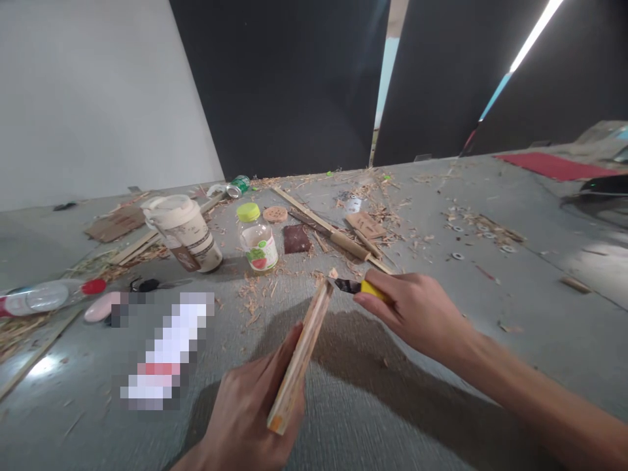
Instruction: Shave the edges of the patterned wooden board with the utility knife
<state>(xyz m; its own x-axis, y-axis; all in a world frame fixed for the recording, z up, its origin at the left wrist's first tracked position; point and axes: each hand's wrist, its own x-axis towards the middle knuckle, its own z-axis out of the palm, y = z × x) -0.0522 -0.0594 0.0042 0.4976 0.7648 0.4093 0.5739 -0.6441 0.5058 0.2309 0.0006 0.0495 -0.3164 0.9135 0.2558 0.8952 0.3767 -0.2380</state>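
My left hand (255, 399) is wrapped round a short strip of wood (303, 353), which tilts up and away from me. In my right hand (417, 311) is a utility knife with a yellow handle (375, 291) and a dark blade section. The blade's tip meets the far end of the wood strip, where a small pale shaving (333, 272) shows. Beyond the hands stands a clear plastic jar (258, 247) with a lime-green lid. A long, thin wood strip (314, 219) lies on the floor just past the knife.
Wood shavings (252, 297) litter the grey floor. To the left are a lidded paper cup (186, 232), a plastic bottle with a red cap (49, 297) and a blurred-out flat item (171, 347). Farther off lie a green can (238, 186), several washers (458, 256) and a red mat (554, 165).
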